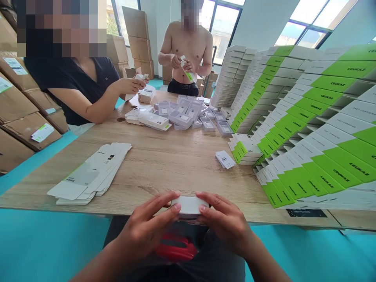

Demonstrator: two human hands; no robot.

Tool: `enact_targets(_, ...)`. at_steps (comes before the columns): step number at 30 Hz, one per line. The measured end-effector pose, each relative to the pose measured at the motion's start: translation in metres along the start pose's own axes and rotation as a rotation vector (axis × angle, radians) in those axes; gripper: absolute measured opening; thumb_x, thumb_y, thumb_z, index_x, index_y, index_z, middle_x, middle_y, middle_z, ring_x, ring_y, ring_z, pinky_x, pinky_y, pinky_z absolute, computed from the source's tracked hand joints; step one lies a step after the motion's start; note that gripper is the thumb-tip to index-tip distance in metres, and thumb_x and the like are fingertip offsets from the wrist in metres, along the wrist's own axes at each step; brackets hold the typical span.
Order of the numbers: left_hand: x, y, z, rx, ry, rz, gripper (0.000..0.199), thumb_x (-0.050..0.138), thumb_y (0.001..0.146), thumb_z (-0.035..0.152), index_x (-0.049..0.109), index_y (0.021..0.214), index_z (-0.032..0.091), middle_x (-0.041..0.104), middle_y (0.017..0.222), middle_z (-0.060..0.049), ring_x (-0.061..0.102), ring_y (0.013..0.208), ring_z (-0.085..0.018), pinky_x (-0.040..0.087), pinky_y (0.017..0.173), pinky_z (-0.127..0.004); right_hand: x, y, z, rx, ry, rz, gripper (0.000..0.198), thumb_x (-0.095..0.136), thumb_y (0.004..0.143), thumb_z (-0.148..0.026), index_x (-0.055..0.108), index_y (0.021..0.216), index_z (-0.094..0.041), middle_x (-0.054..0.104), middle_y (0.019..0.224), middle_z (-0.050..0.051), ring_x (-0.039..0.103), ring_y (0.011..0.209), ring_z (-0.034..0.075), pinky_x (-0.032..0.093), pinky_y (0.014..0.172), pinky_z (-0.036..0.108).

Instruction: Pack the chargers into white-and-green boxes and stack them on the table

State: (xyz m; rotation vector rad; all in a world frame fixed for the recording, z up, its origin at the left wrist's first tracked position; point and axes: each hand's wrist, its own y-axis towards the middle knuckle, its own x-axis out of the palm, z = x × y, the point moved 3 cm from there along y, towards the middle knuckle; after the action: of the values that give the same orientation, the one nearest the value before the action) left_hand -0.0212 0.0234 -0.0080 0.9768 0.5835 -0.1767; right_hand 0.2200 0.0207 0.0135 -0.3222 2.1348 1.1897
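Observation:
At the near edge of the table, a small white carton is held between both hands, its plain white end facing me. My left hand grips its left side with thumb and forefinger. On the opposite side, my right hand pinches it the same way. Most of the carton's far side is hidden from me. To the left lies a stack of flat, unfolded white cartons. Ahead and to the right rests a small pile of white leaflets with a printed code-like mark.
Tall stacks of green-and-white cartons line the table's right side. Clear plastic trays are heaped at the far middle, beside more flat cartons. Two people work across the wooden table, each handling packaging. Brown boxes stand at left.

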Motion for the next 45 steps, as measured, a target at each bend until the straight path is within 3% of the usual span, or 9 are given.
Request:
enact_targets(3, 0.014, -0.011, -0.011, 0.012, -0.029, 0.019, 0.047, 0.062, 0.095, 0.008, 0.058, 0.139, 0.026, 0.063, 0.142, -0.014, 0.067, 0.122, -0.023, 0.061, 0.096, -0.034, 0.006, -0.007, 0.005, 0.101, 0.071, 0.016, 0.028, 0.062, 0.096, -0.009, 0.063, 0.119, -0.025, 0.071, 0.13, 0.014, 0.07, 0.115, 0.021, 0.061, 0.093, 0.036)
enact_targets(8, 0.029, -0.003, -0.005, -0.315, -0.041, 0.011, 0.042, 0.063, 0.098, 0.04, 0.053, 0.136, 0.026, 0.077, 0.114, -0.009, 0.077, 0.095, -0.023, 0.065, 0.078, -0.031, 0.004, -0.019, 0.013, 0.436, 0.367, 0.191, 0.019, 0.063, 0.098, -0.021, 0.059, 0.115, -0.028, 0.071, 0.13, 0.01, 0.069, 0.12, 0.022, 0.059, 0.097, 0.037)
enact_targets(12, 0.014, 0.027, 0.01, 0.005, 0.196, -0.026, 0.029, 0.056, 0.099, 0.023, 0.061, 0.128, 0.022, 0.078, 0.115, -0.008, 0.074, 0.104, -0.023, 0.057, 0.094, -0.033, -0.018, -0.006, 0.008, 0.594, 0.504, 0.111, 0.066, 0.067, 0.084, -0.068, 0.055, 0.133, -0.026, 0.066, 0.132, 0.014, 0.067, 0.119, 0.031, 0.057, 0.1, 0.047)
enact_targets(20, 0.021, 0.048, -0.023, 0.28, 0.413, -0.093, 0.041, 0.041, 0.104, 0.011, 0.06, 0.136, 0.026, 0.069, 0.136, -0.007, 0.058, 0.133, -0.026, 0.026, 0.122, -0.052, -0.016, 0.008, 0.02, 0.648, -0.009, -0.057, 0.079, 0.092, 0.057, -0.031, 0.062, 0.13, -0.024, 0.066, 0.134, 0.01, 0.066, 0.12, 0.031, 0.055, 0.102, 0.043)
enact_targets(25, 0.033, 0.04, -0.065, 0.113, 0.385, 0.091, 0.042, 0.065, 0.096, 0.029, 0.058, 0.137, 0.026, 0.068, 0.132, -0.011, 0.064, 0.123, -0.029, 0.048, 0.108, -0.044, -0.049, 0.005, 0.105, 0.646, -0.555, 0.241, 0.069, 0.077, 0.078, -0.049, 0.056, 0.136, -0.017, 0.062, 0.139, 0.017, 0.057, 0.132, 0.032, 0.047, 0.111, 0.047)
enact_targets(31, 0.06, 0.009, -0.111, 0.053, 0.362, -0.059, 0.037, 0.053, 0.098, 0.035, 0.06, 0.133, 0.026, 0.073, 0.123, -0.007, 0.074, 0.103, -0.023, 0.062, 0.083, -0.031, -0.105, 0.003, 0.199, 0.851, -0.925, 0.392, 0.046, 0.064, 0.088, -0.037, 0.063, 0.123, -0.006, 0.053, 0.14, 0.03, 0.046, 0.134, 0.045, 0.037, 0.11, 0.061)
enact_targets(36, 0.072, -0.003, -0.113, 0.109, 0.341, -0.141, 0.04, 0.061, 0.089, 0.027, 0.064, 0.129, 0.029, 0.076, 0.12, -0.003, 0.075, 0.1, -0.023, 0.063, 0.082, -0.031, -0.085, 0.003, 0.201, 0.816, -0.999, 0.361, 0.037, 0.053, 0.093, -0.026, 0.063, 0.121, -0.006, 0.054, 0.138, 0.03, 0.048, 0.13, 0.043, 0.039, 0.107, 0.061)
enact_targets(40, 0.067, 0.002, -0.096, 0.003, 0.322, -0.21, 0.055, 0.065, 0.078, 0.017, 0.063, 0.131, 0.033, 0.076, 0.119, -0.006, 0.074, 0.102, -0.027, 0.064, 0.085, -0.038, -0.031, 0.006, 0.187, 0.527, -0.778, 0.224, 0.032, 0.053, 0.096, -0.029, 0.06, 0.125, -0.017, 0.058, 0.138, 0.018, 0.055, 0.127, 0.032, 0.046, 0.107, 0.053)
enact_targets(45, 0.039, 0.083, -0.151, -0.19, 0.529, -0.612, 0.061, 0.057, 0.084, 0.018, 0.051, 0.144, 0.026, 0.064, 0.143, -0.009, 0.063, 0.127, -0.027, 0.057, 0.101, -0.04, 0.015, -0.002, 0.173, 0.243, -0.528, 0.262, 0.025, 0.056, 0.094, -0.016, 0.064, 0.116, -0.023, 0.069, 0.116, 0.01, 0.066, 0.11, 0.026, 0.056, 0.094, 0.046)
